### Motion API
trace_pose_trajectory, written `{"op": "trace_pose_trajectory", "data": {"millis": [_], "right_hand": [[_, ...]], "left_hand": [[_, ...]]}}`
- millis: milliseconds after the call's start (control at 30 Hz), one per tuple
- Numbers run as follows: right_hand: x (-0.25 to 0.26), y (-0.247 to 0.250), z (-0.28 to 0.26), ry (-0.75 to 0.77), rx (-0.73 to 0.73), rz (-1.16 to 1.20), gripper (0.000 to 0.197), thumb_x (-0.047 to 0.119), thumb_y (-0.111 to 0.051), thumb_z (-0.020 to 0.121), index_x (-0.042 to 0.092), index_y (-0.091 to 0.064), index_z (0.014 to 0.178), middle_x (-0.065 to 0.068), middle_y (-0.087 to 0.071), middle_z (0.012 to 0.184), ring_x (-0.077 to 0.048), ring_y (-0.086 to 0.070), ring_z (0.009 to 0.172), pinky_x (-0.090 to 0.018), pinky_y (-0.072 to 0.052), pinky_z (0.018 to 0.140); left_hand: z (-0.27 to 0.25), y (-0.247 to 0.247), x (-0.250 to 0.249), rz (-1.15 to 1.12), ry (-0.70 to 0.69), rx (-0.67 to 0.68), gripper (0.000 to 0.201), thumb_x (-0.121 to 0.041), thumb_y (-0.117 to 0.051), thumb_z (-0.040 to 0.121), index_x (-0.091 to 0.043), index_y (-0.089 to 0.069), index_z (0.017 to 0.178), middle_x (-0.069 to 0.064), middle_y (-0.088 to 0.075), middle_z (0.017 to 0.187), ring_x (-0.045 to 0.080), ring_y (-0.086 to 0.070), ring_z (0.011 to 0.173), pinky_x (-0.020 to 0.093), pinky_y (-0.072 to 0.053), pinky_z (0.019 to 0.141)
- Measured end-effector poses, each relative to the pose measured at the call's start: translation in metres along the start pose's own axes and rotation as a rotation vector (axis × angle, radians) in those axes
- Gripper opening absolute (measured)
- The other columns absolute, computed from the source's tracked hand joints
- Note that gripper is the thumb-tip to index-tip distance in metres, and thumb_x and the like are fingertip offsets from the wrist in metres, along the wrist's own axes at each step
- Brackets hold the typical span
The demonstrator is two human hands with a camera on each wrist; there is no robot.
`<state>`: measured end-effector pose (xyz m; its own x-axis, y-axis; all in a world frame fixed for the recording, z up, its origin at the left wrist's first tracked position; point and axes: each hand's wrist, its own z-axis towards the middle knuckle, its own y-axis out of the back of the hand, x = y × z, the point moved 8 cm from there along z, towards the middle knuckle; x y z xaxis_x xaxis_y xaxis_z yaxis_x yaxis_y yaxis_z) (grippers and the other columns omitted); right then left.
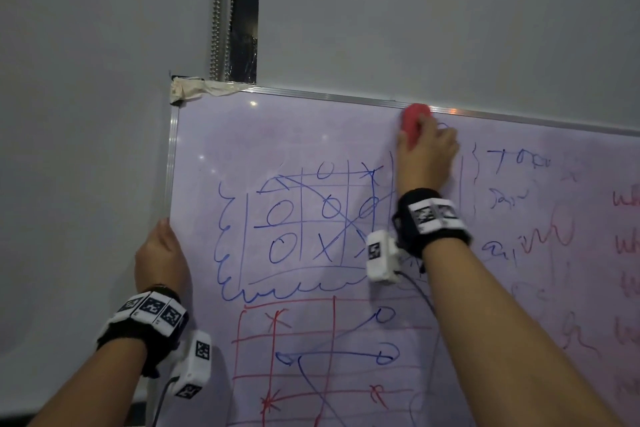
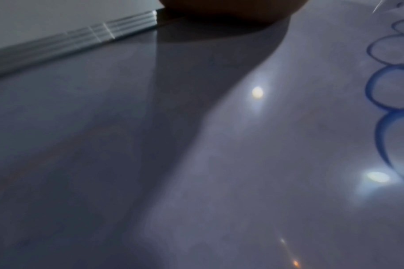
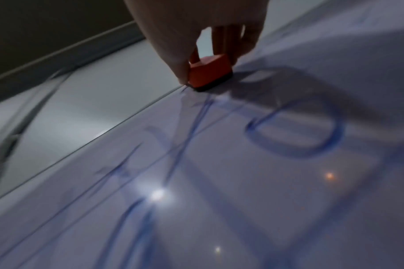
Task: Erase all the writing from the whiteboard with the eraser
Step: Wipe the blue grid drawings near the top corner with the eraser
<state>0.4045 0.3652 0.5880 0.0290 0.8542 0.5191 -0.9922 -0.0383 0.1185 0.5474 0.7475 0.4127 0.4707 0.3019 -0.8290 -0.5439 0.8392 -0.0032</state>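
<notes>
The right hand (image 1: 426, 156) holds the red eraser (image 1: 414, 121) in its grip, pressed on the whiteboard (image 1: 277, 135) just under the top frame; blue and red writing lies below it. The left hand (image 1: 162, 253) clasps the whiteboard's left edge; how its fingers lie I cannot tell.

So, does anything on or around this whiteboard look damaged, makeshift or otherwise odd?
Yes: the whiteboard's top-left corner is wrapped in crumpled masking tape, which looks like a makeshift repair or mount. The board also appears tilted in the head view, though the camera angle may cause that.

Office or classroom (hard to tell which), wall-mounted whiteboard (image 1: 433, 253) with marker scribbles, plain grey wall (image 1: 86, 80)
</notes>
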Motion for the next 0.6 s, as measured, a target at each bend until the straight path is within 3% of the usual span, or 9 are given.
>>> {"op": "trace_pose_trajectory", "data": {"millis": [100,200,267,333,433,467,533,600], "right_hand": [[0.073,-0.030,-0.045,0.324,0.109,-0.043,0.041,0.029,-0.058,0.088,0.016,-0.051,0.127,-0.017,-0.050,0.114,-0.032,-0.045,0.103,-0.041,-0.042,0.083],[0.121,-0.042,-0.097,0.766,0.193,0.022,0.036,0.021,-0.073,0.074,0.010,-0.065,0.107,-0.018,-0.060,0.089,-0.033,-0.055,0.077,-0.038,-0.046,0.063],[0.123,-0.041,-0.105,0.967,0.157,-0.024,0.028,0.029,-0.062,0.079,0.012,-0.068,0.101,-0.016,-0.062,0.083,-0.031,-0.057,0.069,-0.035,-0.045,0.058],[0.115,-0.034,-0.087,0.922,0.124,-0.057,0.030,0.030,-0.056,0.083,0.012,-0.067,0.103,-0.016,-0.062,0.086,-0.031,-0.057,0.074,-0.036,-0.046,0.063],[0.100,-0.034,-0.059,0.489,0.099,0.012,0.033,0.024,-0.063,0.085,0.012,-0.060,0.116,-0.019,-0.056,0.102,-0.034,-0.050,0.094,-0.040,-0.042,0.078],[0.106,-0.038,-0.068,0.427,0.102,0.039,0.033,0.024,-0.064,0.085,0.012,-0.060,0.116,-0.018,-0.055,0.101,-0.033,-0.049,0.094,-0.040,-0.043,0.078],[0.129,-0.049,-0.105,0.531,0.175,0.126,0.025,0.023,-0.064,0.083,0.012,-0.064,0.105,-0.010,-0.055,0.086,-0.028,-0.050,0.081,-0.040,-0.048,0.069],[0.148,-0.064,-0.156,0.910,0.239,0.117,0.019,0.017,-0.064,0.080,0.014,-0.067,0.098,-0.006,-0.057,0.078,-0.025,-0.052,0.070,-0.036,-0.048,0.060]], "left_hand": [[-0.002,0.001,-0.001,-0.023,0.010,0.008,0.051,-0.031,-0.025,0.104,0.006,-0.055,0.122,0.034,-0.057,0.118,0.046,-0.054,0.108,0.043,-0.042,0.092],[-0.004,0.002,-0.002,-0.050,0.024,0.024,0.050,-0.029,-0.025,0.104,0.006,-0.056,0.118,0.032,-0.058,0.116,0.043,-0.056,0.105,0.039,-0.042,0.090],[-0.005,0.002,-0.003,-0.055,0.030,0.033,0.050,-0.029,-0.024,0.104,0.007,-0.058,0.112,0.031,-0.060,0.111,0.040,-0.058,0.100,0.037,-0.043,0.085],[-0.003,0.002,-0.003,-0.058,0.037,0.028,0.051,-0.030,-0.024,0.104,0.007,-0.058,0.113,0.031,-0.060,0.112,0.040,-0.058,0.100,0.036,-0.043,0.085],[-0.001,0.001,-0.001,-0.045,0.035,0.036,0.052,-0.032,-0.024,0.104,0.005,-0.058,0.116,0.030,-0.061,0.112,0.041,-0.058,0.102,0.038,-0.044,0.086],[-0.001,0.001,0.000,-0.042,0.034,0.043,0.052,-0.033,-0.023,0.104,0.004,-0.058,0.116,0.030,-0.061,0.112,0.041,-0.058,0.101,0.038,-0.044,0.086],[0.000,0.001,-0.001,-0.042,0.033,0.054,0.052,-0.032,-0.024,0.104,0.005,-0.059,0.113,0.029,-0.062,0.111,0.040,-0.059,0.100,0.037,-0.044,0.086],[-0.001,0.002,-0.003,-0.048,0.030,0.063,0.049,-0.029,-0.025,0.104,0.006,-0.059,0.110,0.029,-0.062,0.110,0.039,-0.059,0.100,0.036,-0.043,0.084]]}}
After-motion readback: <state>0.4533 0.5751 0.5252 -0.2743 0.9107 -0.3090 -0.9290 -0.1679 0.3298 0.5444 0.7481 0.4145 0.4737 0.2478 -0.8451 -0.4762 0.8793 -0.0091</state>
